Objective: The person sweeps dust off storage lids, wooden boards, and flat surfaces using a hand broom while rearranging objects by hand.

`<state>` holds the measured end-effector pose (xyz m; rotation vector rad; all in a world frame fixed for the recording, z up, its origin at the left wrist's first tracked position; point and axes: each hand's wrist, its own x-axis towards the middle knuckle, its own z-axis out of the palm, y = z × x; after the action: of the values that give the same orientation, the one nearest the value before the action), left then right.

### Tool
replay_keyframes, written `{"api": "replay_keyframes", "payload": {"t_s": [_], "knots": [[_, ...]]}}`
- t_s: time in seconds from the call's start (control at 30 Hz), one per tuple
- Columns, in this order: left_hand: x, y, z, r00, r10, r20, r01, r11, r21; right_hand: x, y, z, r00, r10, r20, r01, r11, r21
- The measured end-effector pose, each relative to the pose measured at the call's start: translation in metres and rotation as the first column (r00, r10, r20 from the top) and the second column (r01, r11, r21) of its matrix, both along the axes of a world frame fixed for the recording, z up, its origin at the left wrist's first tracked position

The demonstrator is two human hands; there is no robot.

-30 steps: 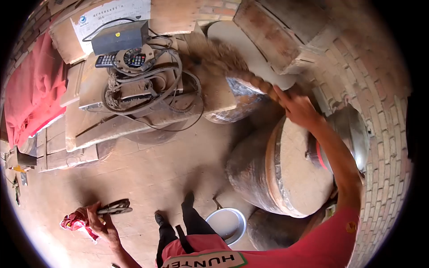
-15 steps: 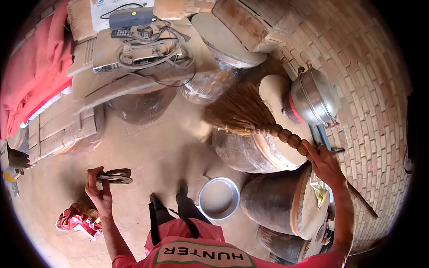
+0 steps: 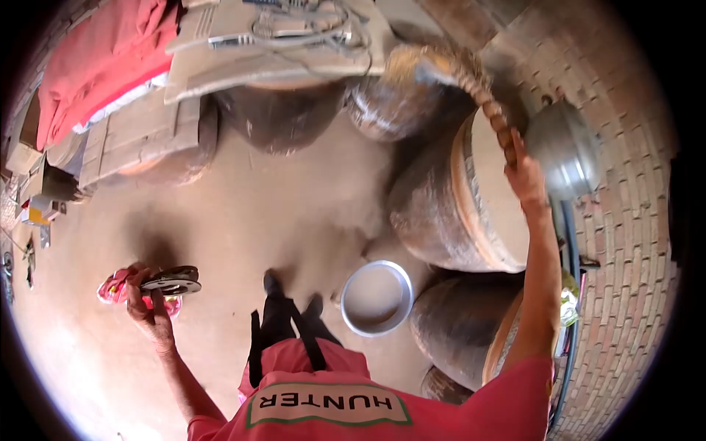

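Note:
My right hand (image 3: 525, 176) is closed round the knobbed handle of a straw broom (image 3: 494, 110), at the upper right over a large covered jar (image 3: 434, 198). The broom's bristles reach up and left toward a smaller jar (image 3: 390, 110) and are blurred. At the lower left, my left hand (image 3: 149, 305) grips dark, flat metal rings (image 3: 173, 281) above the floor. A red and white crumpled bag (image 3: 114, 287) shows just behind that hand.
A metal basin (image 3: 377, 298) stands on the floor right of my feet. A silver pot (image 3: 565, 151) is beside the brick wall (image 3: 625, 242). Cables (image 3: 309, 26) lie on a board at the top; red cloth (image 3: 110, 66) hangs at the upper left. Another jar (image 3: 463, 323) stands at the right.
The broom has swung up, its bristles now farther from me over the smaller jar. The view has shifted, and the basin appears higher. My left hand still holds the rings.

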<state>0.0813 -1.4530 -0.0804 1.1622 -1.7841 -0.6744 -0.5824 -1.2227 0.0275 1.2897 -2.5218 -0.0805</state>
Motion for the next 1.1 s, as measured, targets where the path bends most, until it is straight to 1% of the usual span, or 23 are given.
{"api": "replay_keyframes", "payload": {"t_s": [0.07,0.1,0.13,0.17,0.2,0.27,0.3,0.33,0.4,0.43,0.47,0.53,0.6,0.67,0.7,0.73,0.8,0.83,0.9,0.93,0.97,1.0,1.1], "knots": [[0.009,0.023,-0.01,0.99,0.039,0.138,-0.036,0.999,-0.028,0.012,-0.001,-0.012,0.999,-0.023,0.025,0.024,1.0,-0.019],[0.007,0.036,-0.012,0.988,0.051,0.144,-0.053,0.999,0.007,0.024,0.007,-0.018,0.999,-0.044,0.031,0.044,0.999,0.002],[0.003,0.046,-0.013,0.988,0.067,0.142,-0.072,0.997,0.035,0.031,0.025,-0.029,1.0,-0.012,0.012,0.012,1.0,0.008],[-0.002,0.053,-0.011,0.99,0.011,0.137,-0.019,0.998,0.053,0.042,0.044,-0.04,0.999,0.028,-0.016,-0.028,1.0,0.002],[-0.004,0.059,-0.016,0.992,0.04,0.124,-0.05,0.995,0.082,0.054,0.061,-0.049,0.996,0.075,-0.051,-0.076,0.997,-0.013],[-0.003,0.065,-0.025,0.986,0.04,0.163,-0.049,0.997,0.052,0.093,0.098,-0.068,0.998,0.064,-0.011,-0.062,0.992,0.112],[-0.004,0.067,-0.026,0.992,0.04,0.117,-0.048,0.997,0.065,0.114,0.117,-0.081,0.999,0.038,0.009,-0.039,0.98,0.193],[-0.007,0.066,-0.025,0.987,0.048,0.154,-0.057,0.997,0.053,0.137,0.129,-0.095,0.992,0.026,0.122,-0.051,0.976,0.21],[-0.018,0.062,-0.01,0.988,0.015,0.151,-0.027,0.997,0.074,0.174,0.152,-0.131,0.974,0.02,0.227,-0.087,0.953,0.289],[-0.021,0.057,-0.008,0.989,-0.009,0.145,0.014,0.999,-0.036,0.197,0.149,-0.14,0.933,-0.111,0.342,-0.016,0.937,0.348],[-0.023,0.052,-0.005,0.991,-0.03,0.127,0.035,0.999,-0.039,0.219,0.145,-0.15,0.864,-0.242,0.442,0.043,0.909,0.415],[-0.024,0.041,0.006,0.991,-0.047,0.127,0.058,0.995,-0.083,0.257,0.156,-0.19,0.814,-0.292,0.503,0.12,0.931,0.345],[-0.018,0.025,-0.002,0.992,-0.032,0.123,0.037,0.999,-0.04,0.3,0.165,-0.226,0.639,-0.42,0.644,0.264,0.907,0.329],[0.004,0.005,-0.032,0.996,-0.085,0.023,0.082,0.992,0.092,0.345,0.164,-0.248,0.616,-0.373,0.693,0.269,0.927,0.261],[0.015,-0.002,-0.04,0.995,-0.093,-0.037,0.098,0.979,0.179,0.363,0.159,-0.254,0.59,-0.347,0.729,0.305,0.932,0.196],[0.033,-0.011,-0.058,0.994,-0.108,-0.032,0.113,0.95,0.292,0.38,0.156,-0.257,0.558,-0.322,0.765,0.345,0.928,0.139],[0.078,-0.026,-0.094,0.987,-0.156,-0.024,0.147,0.849,0.507,0.401,0.146,-0.264,0.506,-0.309,0.805,0.408,0.908,0.092],[0.098,-0.025,-0.092,0.974,-0.017,-0.225,0.177,0.672,0.719,0.408,0.142,-0.269,0.529,-0.303,0.793,0.395,0.915,0.086],[0.126,-0.02,-0.079,0.837,0.148,-0.526,0.305,0.672,0.675,0.417,0.132,-0.269,0.547,-0.303,0.781,0.39,0.917,0.082],[0.158,-0.026,-0.109,0.712,0.283,-0.643,0.432,0.546,0.718,0.423,0.129,-0.266,0.555,-0.306,0.774,0.382,0.92,0.089],[0.192,-0.032,-0.148,0.788,0.275,-0.55,0.347,0.54,0.767,0.428,0.126,-0.263,0.553,-0.309,0.774,0.379,0.921,0.096],[0.217,-0.036,-0.174,0.853,0.263,-0.451,0.259,0.538,0.803,0.431,0.12,-0.26,0.553,-0.308,0.774,0.375,0.922,0.099],[0.242,-0.041,-0.182,0.838,0.305,-0.452,0.269,0.49,0.829,0.441,0.109,-0.254,0.559,-0.313,0.768,0.393,0.915,0.087]]}}
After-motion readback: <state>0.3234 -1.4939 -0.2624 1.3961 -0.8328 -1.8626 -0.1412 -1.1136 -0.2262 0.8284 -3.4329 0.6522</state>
